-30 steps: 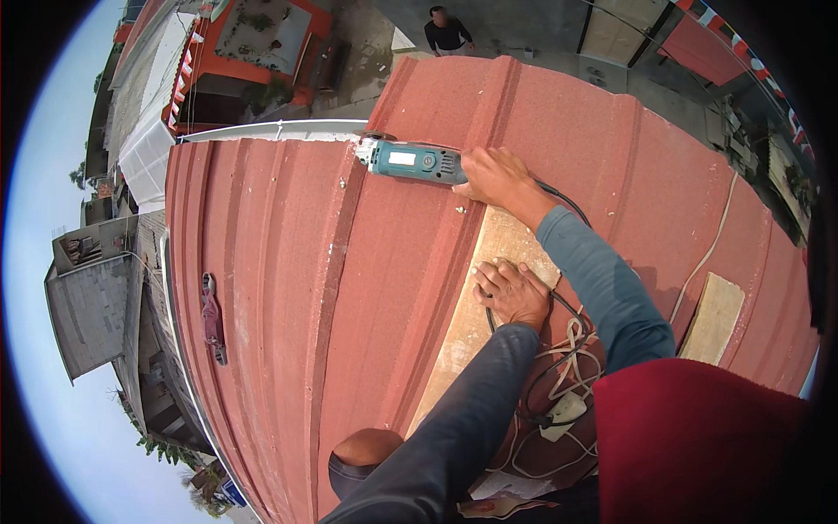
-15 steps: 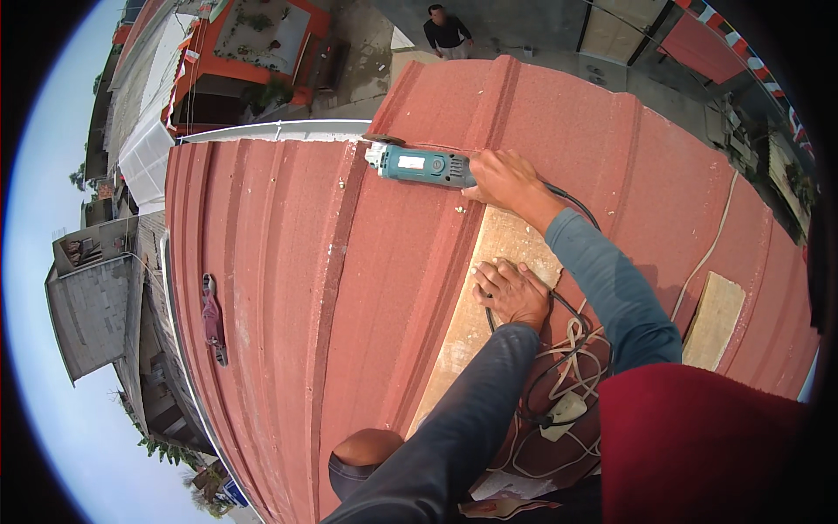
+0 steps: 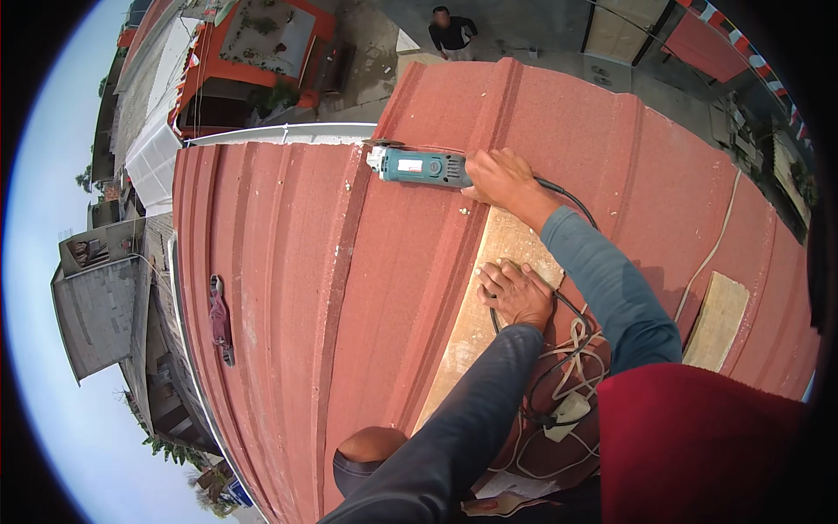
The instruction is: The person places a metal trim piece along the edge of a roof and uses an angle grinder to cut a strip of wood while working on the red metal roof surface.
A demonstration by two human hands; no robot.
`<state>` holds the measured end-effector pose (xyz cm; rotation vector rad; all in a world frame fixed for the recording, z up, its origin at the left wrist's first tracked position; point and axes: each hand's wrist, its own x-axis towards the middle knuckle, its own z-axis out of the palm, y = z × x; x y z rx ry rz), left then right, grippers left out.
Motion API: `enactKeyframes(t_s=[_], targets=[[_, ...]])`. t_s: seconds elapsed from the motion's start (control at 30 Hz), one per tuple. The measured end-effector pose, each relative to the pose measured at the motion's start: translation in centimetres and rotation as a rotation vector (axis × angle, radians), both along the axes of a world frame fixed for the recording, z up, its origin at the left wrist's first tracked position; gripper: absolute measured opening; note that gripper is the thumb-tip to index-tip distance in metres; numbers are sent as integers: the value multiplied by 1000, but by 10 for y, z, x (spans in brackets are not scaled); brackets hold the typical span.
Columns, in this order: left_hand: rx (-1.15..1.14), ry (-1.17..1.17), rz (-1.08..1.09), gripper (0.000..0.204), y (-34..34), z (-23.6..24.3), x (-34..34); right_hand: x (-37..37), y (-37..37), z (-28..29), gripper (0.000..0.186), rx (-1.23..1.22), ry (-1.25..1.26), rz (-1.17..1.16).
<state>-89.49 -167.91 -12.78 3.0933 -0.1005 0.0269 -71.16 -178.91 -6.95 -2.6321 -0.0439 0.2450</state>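
Observation:
My right hand [image 3: 509, 185] is wrapped round the rear body of a teal angle grinder [image 3: 422, 167], which lies sideways above the red ribbed roof sheet [image 3: 288, 288]. The thin disc [image 3: 384, 142] stands at the far side of its head, at the sheet's cut edge beside a raised rib. Whether the disc spins cannot be made out. Nearer to me, my left hand [image 3: 519, 294] rests palm down with fingers apart on a pale wooden board [image 3: 460, 354]. A black cord [image 3: 572, 336] runs close by that hand, and its far stretch leads to the grinder.
A white plug or socket [image 3: 569, 414] lies among tangled pale cord by my knees. A second board [image 3: 716, 321] is at right, a dark red strap-like item [image 3: 219, 321] at left. Beyond the roof edge, a person [image 3: 451, 33] stands on the ground below. A white gutter [image 3: 288, 133] borders the far-left edge.
The grinder has shifted slightly left along the cut edge, with my right hand still round it. My left hand stays on the board. The whole view has moved a little.

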Motion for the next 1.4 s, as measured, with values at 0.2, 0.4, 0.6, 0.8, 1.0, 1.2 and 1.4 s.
enactKeyframes(t_s=[0.2,0.4,0.6,0.8,1.0,1.2,1.4], targets=[[-5,-19,0,50,-2,0,0,-11,-10,4,37,-45,-52,-21],[3,-4,11,50,-3,-1,-1,-27,-23,2,42,-33,-33,-41],[8,21,10,50,-4,1,-1,-53,-43,4,40,-50,-30,-59],[11,25,2,49,-1,0,-1,-70,-58,18,41,-56,50,-62],[-20,-9,-8,49,-1,1,-1,-85,-66,23,42,-80,76,-97],[-79,38,-13,49,-4,1,-3,-88,-74,16,46,-64,56,-91],[-51,19,-7,49,0,-1,-1,-91,-80,32,42,-56,99,-88]])
